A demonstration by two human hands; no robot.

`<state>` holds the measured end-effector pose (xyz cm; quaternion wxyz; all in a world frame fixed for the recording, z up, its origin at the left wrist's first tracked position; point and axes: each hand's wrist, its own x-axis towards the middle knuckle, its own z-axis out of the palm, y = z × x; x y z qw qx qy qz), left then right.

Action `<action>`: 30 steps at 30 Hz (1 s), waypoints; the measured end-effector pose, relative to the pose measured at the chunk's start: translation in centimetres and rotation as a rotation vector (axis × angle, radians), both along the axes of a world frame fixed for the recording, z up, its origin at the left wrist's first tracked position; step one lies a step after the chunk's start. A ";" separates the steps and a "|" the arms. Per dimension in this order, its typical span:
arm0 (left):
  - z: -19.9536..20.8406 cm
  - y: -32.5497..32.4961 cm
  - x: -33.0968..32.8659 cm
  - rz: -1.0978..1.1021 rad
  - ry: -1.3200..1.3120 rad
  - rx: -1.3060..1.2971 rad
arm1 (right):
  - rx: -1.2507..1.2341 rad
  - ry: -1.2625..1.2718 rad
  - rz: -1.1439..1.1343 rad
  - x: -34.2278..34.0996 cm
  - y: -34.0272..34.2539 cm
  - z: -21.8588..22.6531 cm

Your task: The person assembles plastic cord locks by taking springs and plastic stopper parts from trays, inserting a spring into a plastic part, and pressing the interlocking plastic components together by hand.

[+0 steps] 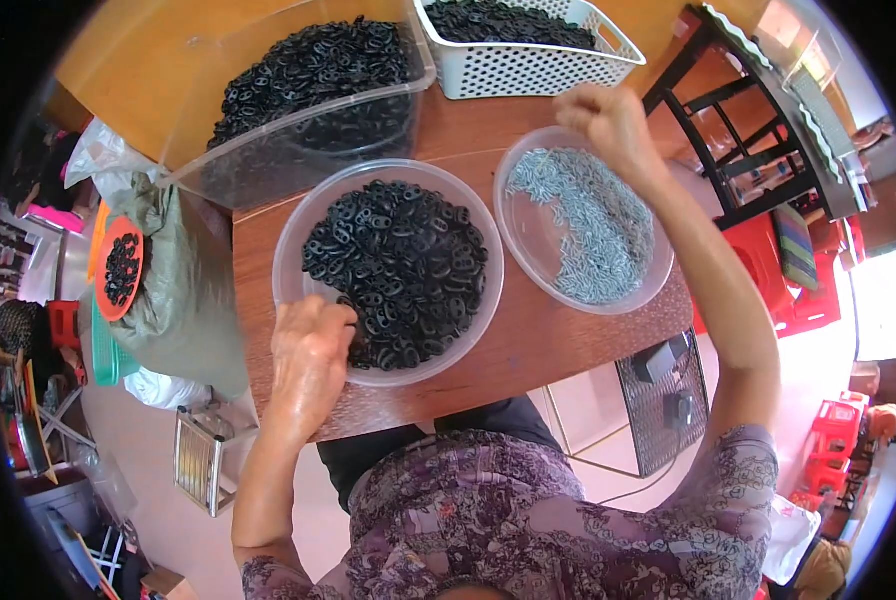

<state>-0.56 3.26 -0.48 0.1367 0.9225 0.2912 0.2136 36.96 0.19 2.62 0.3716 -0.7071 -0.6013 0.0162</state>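
My left hand (313, 345) rests over the near left rim of a round clear bowl (290, 235), its fingers curled against the small black plastic two-hole pieces (398, 265) heaped inside. What those fingers pinch, if anything, is hidden. Beyond the far edge of a second clear bowl (526, 255), my right hand (603, 120) is raised near a white basket, fingers bent and closed. I cannot make out anything in them. Small silvery screws (598, 230) fill much of that second bowl, and its left side shows bare bottom.
Both bowls stand on a brown wooden table (528, 350). Behind them are a large clear bin (258, 165) and the white perforated basket (538, 72), both holding black pieces. An orange plate (114, 306) with more pieces sits left on a sack (193, 300). A dark rack (748, 130) stands right.
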 end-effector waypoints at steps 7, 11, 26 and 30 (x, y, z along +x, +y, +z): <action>0.5 -1.2 0.4 0.091 -0.200 -0.140 | -0.171 0.047 0.100 -4.1 -5.1 -3.8; 0.3 -2.1 0.4 0.136 -0.391 -0.421 | -0.177 -0.151 0.183 -5.2 -5.2 -4.1; -0.7 -3.6 1.2 0.022 -0.861 -1.028 | -0.103 -0.421 0.313 -6.6 -4.9 -5.8; -0.2 -3.8 1.4 0.078 -0.905 -1.094 | 0.017 -0.386 0.279 -7.2 -5.3 -5.7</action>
